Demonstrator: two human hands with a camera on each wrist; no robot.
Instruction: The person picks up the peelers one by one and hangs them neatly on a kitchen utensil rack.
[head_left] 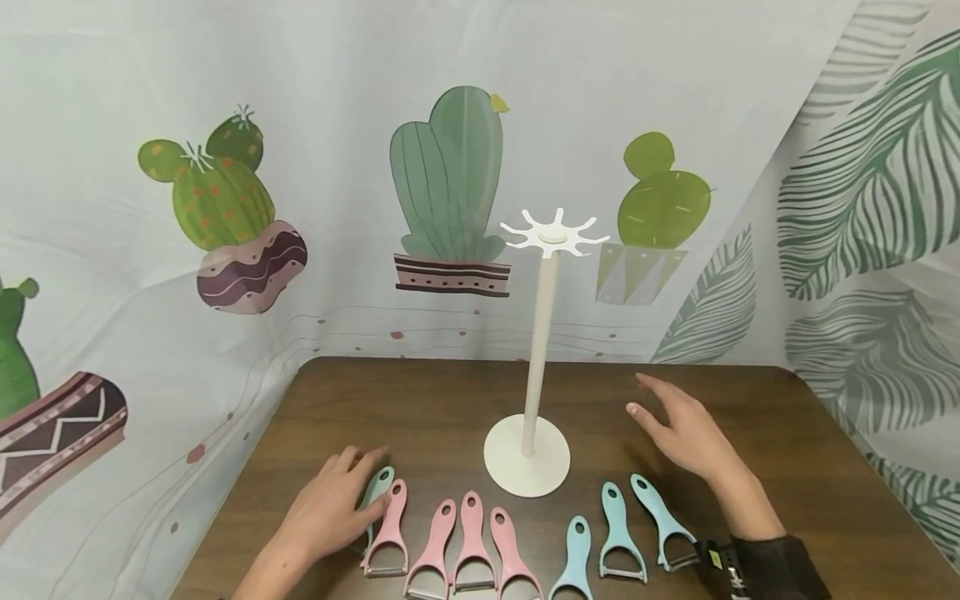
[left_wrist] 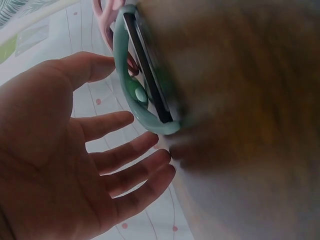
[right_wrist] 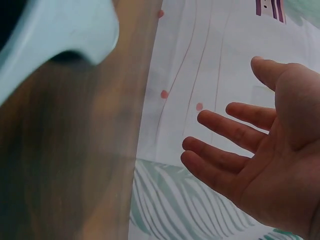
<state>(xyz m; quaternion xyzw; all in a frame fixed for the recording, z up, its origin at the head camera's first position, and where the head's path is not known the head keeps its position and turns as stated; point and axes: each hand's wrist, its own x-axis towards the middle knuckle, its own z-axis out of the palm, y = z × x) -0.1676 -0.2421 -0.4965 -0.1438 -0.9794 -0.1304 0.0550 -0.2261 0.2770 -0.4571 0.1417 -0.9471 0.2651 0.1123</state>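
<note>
A green peeler (left_wrist: pixel 120 55) is lying right by the left hand (head_left: pixel 330 504), whose fingers are hanging loose. The right hand (head_left: pixel 690 437) is hovering, fingers loose, over the table (head_left: pixel 420 400).

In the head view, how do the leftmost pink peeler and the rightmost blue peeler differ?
The pink peeler slants rightward toward its handle end, the blue peeler leftward. The left hand has its thumb right beside the pink peeler; the right hand is apart from the blue peeler. Both have a forked head and a holed handle end.
</note>
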